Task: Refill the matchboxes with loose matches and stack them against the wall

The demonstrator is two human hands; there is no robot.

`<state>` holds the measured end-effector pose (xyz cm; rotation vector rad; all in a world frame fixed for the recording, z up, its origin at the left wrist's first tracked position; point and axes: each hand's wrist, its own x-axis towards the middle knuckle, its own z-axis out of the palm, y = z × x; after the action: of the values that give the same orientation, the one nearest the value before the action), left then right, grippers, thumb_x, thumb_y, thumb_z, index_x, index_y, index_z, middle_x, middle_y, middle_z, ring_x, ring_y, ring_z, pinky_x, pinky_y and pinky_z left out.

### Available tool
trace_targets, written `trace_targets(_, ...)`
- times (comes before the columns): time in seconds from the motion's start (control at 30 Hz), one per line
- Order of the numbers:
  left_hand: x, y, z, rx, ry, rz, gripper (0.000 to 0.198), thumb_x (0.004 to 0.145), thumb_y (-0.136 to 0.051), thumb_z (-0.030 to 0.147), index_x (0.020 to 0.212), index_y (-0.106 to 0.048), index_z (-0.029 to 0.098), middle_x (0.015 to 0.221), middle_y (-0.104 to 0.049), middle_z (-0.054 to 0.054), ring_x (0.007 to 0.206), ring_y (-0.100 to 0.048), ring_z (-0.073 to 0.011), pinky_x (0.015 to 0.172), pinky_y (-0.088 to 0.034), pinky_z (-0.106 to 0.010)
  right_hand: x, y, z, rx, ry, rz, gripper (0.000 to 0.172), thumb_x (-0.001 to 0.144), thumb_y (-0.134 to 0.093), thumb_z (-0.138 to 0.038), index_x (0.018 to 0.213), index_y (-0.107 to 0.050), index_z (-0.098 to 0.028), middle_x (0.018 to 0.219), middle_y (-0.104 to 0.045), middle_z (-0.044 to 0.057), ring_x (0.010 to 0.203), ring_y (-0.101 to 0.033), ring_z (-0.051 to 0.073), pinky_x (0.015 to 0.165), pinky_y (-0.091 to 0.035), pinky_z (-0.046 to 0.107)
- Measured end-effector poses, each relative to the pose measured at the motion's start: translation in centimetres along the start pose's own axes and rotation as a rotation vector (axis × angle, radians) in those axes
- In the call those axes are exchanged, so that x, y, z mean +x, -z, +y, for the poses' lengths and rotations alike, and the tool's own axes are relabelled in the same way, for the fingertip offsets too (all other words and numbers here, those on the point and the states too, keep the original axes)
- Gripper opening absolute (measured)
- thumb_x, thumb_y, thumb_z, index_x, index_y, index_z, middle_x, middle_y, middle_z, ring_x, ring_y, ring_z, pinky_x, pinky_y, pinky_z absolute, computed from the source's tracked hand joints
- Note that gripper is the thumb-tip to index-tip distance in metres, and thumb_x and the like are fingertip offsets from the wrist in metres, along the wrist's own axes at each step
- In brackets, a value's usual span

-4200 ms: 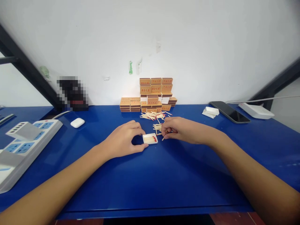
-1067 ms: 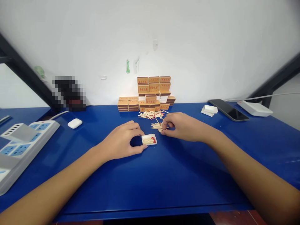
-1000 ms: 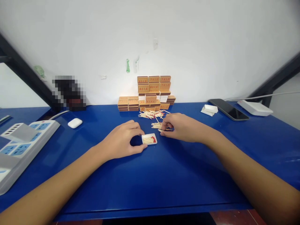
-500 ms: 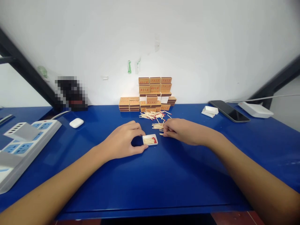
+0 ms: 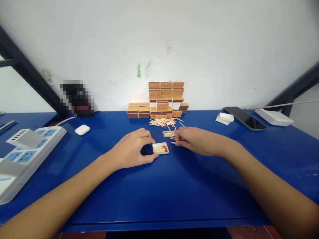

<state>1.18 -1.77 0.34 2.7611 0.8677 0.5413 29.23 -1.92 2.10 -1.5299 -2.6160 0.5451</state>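
Observation:
A small white matchbox tray point(image 5: 160, 148) with several red-tipped matches in it lies on the blue table point(image 5: 174, 186). My left hand point(image 5: 131, 148) curls around the tray's left end, thumb and fingers holding it. My right hand point(image 5: 193, 140) rests just right of the tray, fingers pinched on a match or two at the near edge of a loose heap of matches point(image 5: 166, 123). Behind the heap, orange matchboxes point(image 5: 159, 99) are stacked against the white wall.
A white and blue power strip point(image 5: 22, 149) sits at the left, a white earbud case point(image 5: 82, 129) beyond it. At the right lie a white tray point(image 5: 224, 118), a dark phone point(image 5: 245, 118) and a white box point(image 5: 273, 117). A pixelated dark object point(image 5: 76, 98) stands by the wall.
My right hand has drawn back from the match heap toward the tray, fingers now pinched low at the table. My left hand has stayed on the tray.

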Motion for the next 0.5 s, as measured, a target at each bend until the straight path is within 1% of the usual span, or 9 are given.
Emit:
trace_targets(0.2,0.0,0.0,-0.1,-0.004,-0.009,0.010,0.025,0.091,-0.073,0.038,0.109,-0.076,0.020,0.101,-0.070,-0.007,0.095,-0.063,-0.0235,0.082,-0.053,-0.037,-0.5,0.5,-0.9,-0.044,-0.007,-0.046,0.023,0.104,-0.048,-0.029,0.087,-0.060,-0.020,0.098,-0.069,0.009,0.081,-0.062,0.020,0.073,-0.045,0.032)
trace_targets(0.27,0.0,0.0,-0.1,0.000,-0.009,0.009,0.025,0.091,-0.073,0.038,0.108,-0.076,0.020,0.101,-0.070,-0.007,0.094,-0.063,-0.0234,0.082,-0.053,-0.037,-0.6,0.7,-1.5,-0.030,-0.002,-0.022,0.023,0.106,-0.046,-0.030,0.090,-0.059,-0.020,0.100,-0.068,0.009,0.082,-0.061,0.020,0.073,-0.044,0.032)
trace_targets(0.33,0.0,-0.1,0.0,0.005,-0.017,0.010,0.024,0.091,-0.073,0.038,0.107,-0.075,0.020,0.100,-0.070,-0.007,0.094,-0.063,-0.0234,0.083,-0.053,-0.037,-0.7,0.7,-2.4,0.006,0.033,0.033,0.022,0.107,-0.045,-0.030,0.093,-0.058,-0.020,0.102,-0.068,0.009,0.083,-0.060,0.020,0.074,-0.043,0.032)
trace_targets(0.4,0.0,-0.1,0.1,0.009,-0.028,0.011,0.023,0.091,-0.073,0.038,0.105,-0.075,0.020,0.099,-0.069,-0.007,0.094,-0.063,-0.0232,0.083,-0.053,-0.037,-0.6,0.4,-3.3,0.032,0.076,0.075,0.019,0.107,-0.044,-0.026,0.097,-0.058,-0.020,0.104,-0.068,0.008,0.083,-0.059,0.019,0.073,-0.042,0.031)
trace_targets(0.5,0.0,-0.2,0.2,0.016,-0.044,0.008,0.023,0.093,-0.071,0.040,0.102,-0.074,0.019,0.099,-0.069,-0.007,0.093,-0.063,-0.0234,0.082,-0.053,-0.037,-0.3,-0.7,-4.6,-0.016,0.133,0.086,0.017,0.106,-0.044,-0.019,0.099,-0.059,-0.019,0.105,-0.066,0.008,0.079,-0.059,0.018,0.071,-0.041,0.031)
